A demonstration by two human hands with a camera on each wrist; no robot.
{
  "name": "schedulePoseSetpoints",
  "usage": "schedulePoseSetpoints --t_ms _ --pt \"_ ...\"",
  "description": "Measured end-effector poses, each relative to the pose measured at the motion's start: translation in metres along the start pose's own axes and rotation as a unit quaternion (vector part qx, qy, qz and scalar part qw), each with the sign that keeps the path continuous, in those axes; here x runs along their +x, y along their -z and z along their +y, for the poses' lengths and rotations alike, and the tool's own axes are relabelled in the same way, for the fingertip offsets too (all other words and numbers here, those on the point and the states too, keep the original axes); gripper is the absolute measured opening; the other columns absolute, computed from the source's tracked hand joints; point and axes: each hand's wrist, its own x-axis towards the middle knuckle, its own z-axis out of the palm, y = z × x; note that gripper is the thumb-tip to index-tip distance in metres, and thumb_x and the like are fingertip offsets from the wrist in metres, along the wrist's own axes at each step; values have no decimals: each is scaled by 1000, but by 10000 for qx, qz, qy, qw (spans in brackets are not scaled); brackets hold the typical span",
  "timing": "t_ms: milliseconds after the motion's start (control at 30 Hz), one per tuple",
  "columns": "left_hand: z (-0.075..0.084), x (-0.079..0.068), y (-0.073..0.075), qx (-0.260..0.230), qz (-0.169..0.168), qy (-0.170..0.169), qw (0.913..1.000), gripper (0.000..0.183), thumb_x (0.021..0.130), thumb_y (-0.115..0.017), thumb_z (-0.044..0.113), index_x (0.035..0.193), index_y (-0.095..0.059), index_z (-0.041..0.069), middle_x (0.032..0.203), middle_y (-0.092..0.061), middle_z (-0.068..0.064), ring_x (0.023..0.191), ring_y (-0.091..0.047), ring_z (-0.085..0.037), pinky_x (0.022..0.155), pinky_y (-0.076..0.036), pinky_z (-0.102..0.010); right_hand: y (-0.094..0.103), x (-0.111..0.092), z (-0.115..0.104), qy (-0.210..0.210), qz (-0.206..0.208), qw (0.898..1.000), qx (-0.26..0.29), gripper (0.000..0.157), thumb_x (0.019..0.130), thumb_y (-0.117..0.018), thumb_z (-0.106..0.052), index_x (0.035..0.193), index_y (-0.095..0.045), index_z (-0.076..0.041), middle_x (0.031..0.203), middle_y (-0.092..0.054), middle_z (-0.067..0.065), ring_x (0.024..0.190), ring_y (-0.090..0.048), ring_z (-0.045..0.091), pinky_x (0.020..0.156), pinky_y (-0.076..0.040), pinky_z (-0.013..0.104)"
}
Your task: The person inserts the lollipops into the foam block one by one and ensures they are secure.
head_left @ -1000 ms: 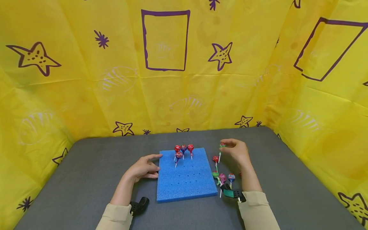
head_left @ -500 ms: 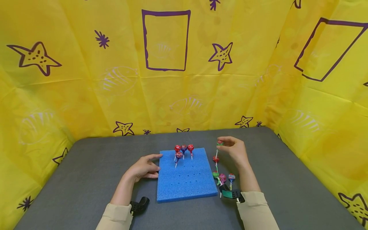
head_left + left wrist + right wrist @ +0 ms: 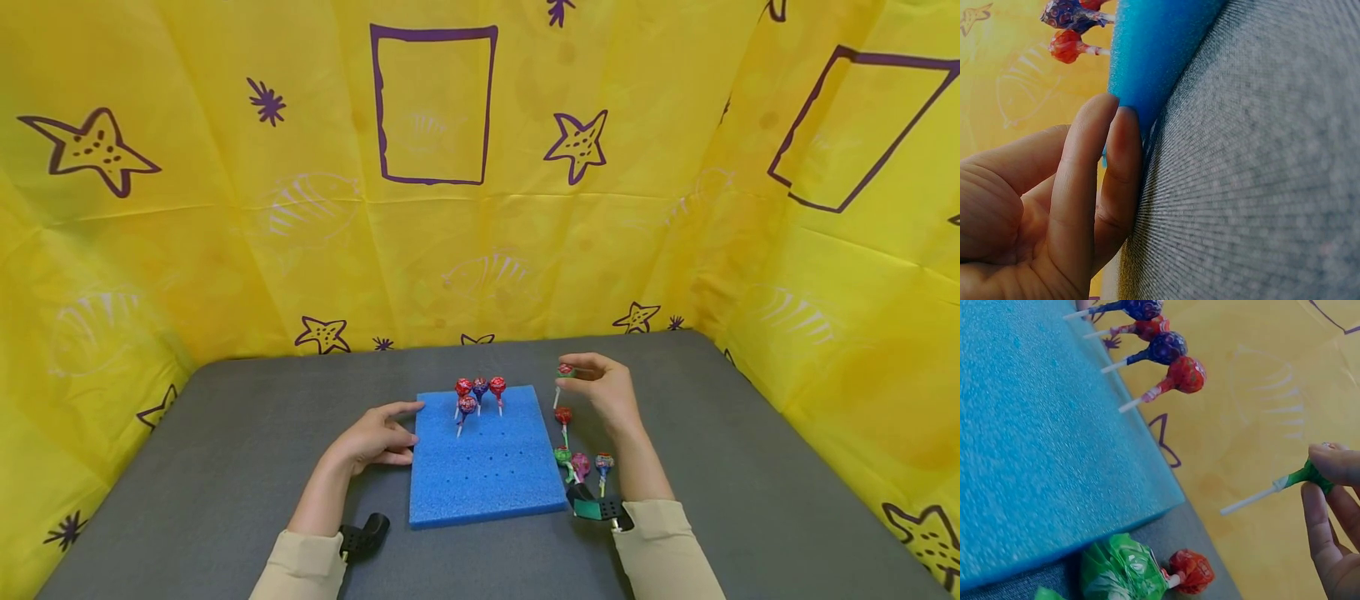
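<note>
My right hand (image 3: 611, 393) pinches a green-and-red wrapped lollipop (image 3: 1319, 478) by its head, off the far right of a blue foam board (image 3: 480, 496). Its white stick points down and toward the board. Several lollipops stand upright in the back part of the board: a red lollipop (image 3: 498, 385) is rightmost, and a purple lollipop (image 3: 467, 406) leans a little in front of the others. At the board's left edge, my left hand (image 3: 375, 437) touches the foam with relaxed, extended fingers. In the left wrist view two fingertips (image 3: 1124, 125) rest against that edge.
Loose lollipops lie right of the board: a red lollipop (image 3: 563, 415), a green lollipop (image 3: 562, 455), a pink lollipop (image 3: 580, 465) and a blue lollipop (image 3: 604, 462). Small holes dot the foam. A yellow patterned cloth (image 3: 427, 233) rises behind the grey table (image 3: 247, 450).
My right hand has moved left toward the board, carrying the green-and-red lollipop, whose stick has tilted. My left hand and the board have stayed in place.
</note>
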Motion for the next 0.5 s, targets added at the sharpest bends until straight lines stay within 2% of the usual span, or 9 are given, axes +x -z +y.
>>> schedulePoseSetpoints --t_ms 100,200,500 --pt "0 0 0 5 4 10 10000 62 92 -63 1 149 -42 12 91 -65 -12 65 -64 -12 61 -61 -24 -3 -1 -1 24 -63 9999 96 40 78 -81 -6 116 -70 1 93 -70 -16 89 -64 5 76 -56 18" --pt "0 0 0 -8 1 -5 10000 62 91 -63 1 149 -43 12 90 -64 -11 64 -64 -11 60 -61 -24 -6 -1 -2 61 -140 9997 193 40 78 -81 -5 115 -70 0 92 -69 -17 90 -65 6 78 -57 19" --pt "0 0 0 6 -6 -30 10000 63 90 -64 0 149 -43 11 86 -63 -9 64 -63 -11 60 -61 -24 -17 -2 -1 118 -282 9993 229 37 78 -81 -5 114 -71 -1 102 -72 -3 92 -65 9 79 -57 21"
